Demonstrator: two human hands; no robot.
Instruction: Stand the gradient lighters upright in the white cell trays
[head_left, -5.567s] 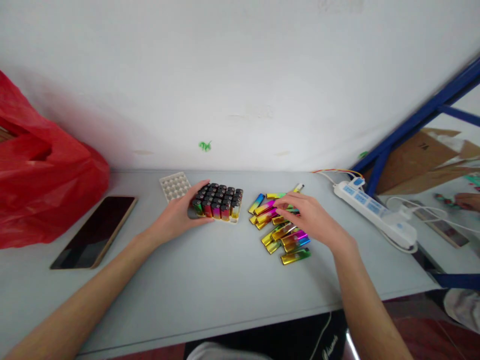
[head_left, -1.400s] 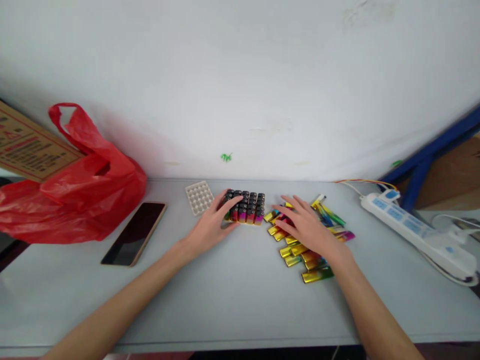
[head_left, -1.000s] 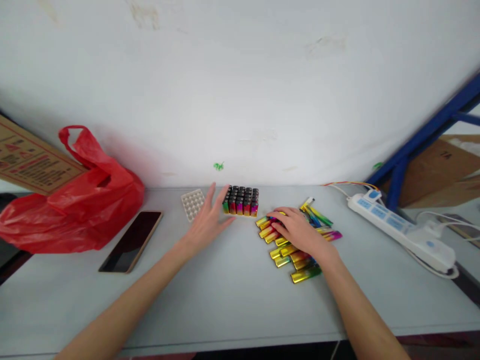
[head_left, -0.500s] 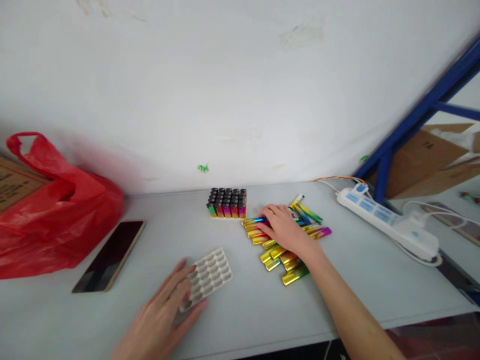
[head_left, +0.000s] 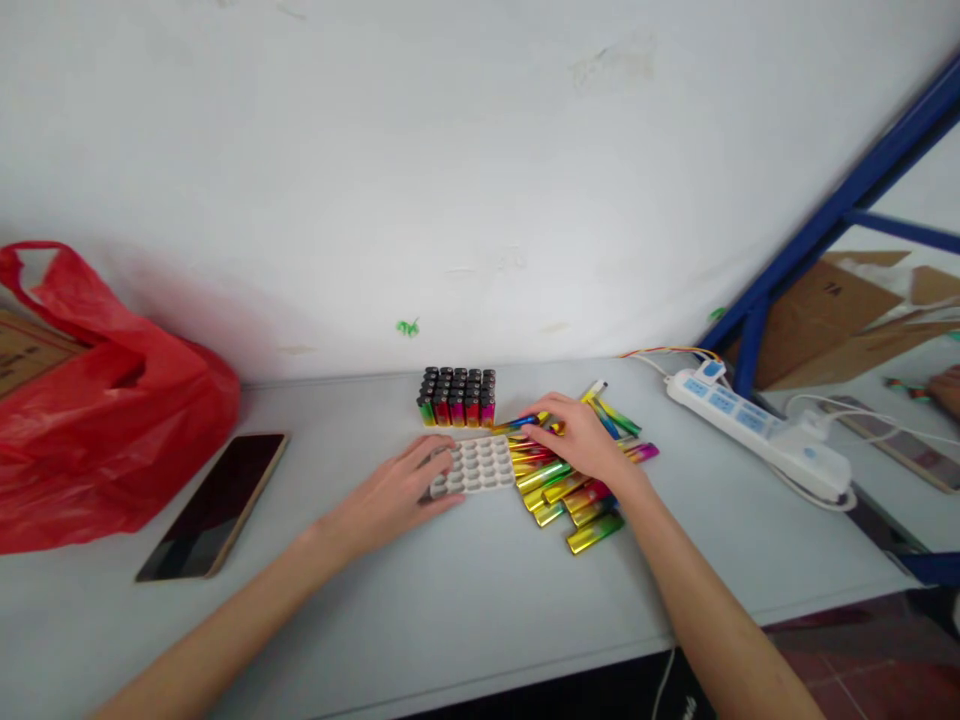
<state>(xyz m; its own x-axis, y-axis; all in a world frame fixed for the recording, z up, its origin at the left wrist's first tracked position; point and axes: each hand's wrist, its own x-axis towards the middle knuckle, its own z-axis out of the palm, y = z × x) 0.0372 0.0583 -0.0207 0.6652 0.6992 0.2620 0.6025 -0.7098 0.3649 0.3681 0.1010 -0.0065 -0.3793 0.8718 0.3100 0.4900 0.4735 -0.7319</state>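
Observation:
My left hand (head_left: 409, 485) grips the left end of a white tray (head_left: 484, 465) with rows of small hollows, fingers along its far side and thumb at the near side. The tray lies on the table against the left edge of a pile of shiny rainbow-coloured lighters (head_left: 555, 492). Over the back of that pile, my right hand (head_left: 574, 435) has its fingers closed around a gold and blue lighter (head_left: 517, 424); the palm hides part of the pile. Just behind the tray stands a tight block of upright lighters (head_left: 456, 400) with black tops.
A red plastic bag (head_left: 150, 420) with a cardboard box sits at the left, beside a dark phone (head_left: 214, 508). On the right lies a white power strip (head_left: 757, 425) with cables. Beyond a blue metal frame (head_left: 847, 210) are a carton (head_left: 817, 315) and part of another person's hand (head_left: 946, 390).
My left hand has slid the tray away from me and to the right, up to the lighter pile, and straightened it. My right hand stays over the pile, fingers now closed on a lighter.

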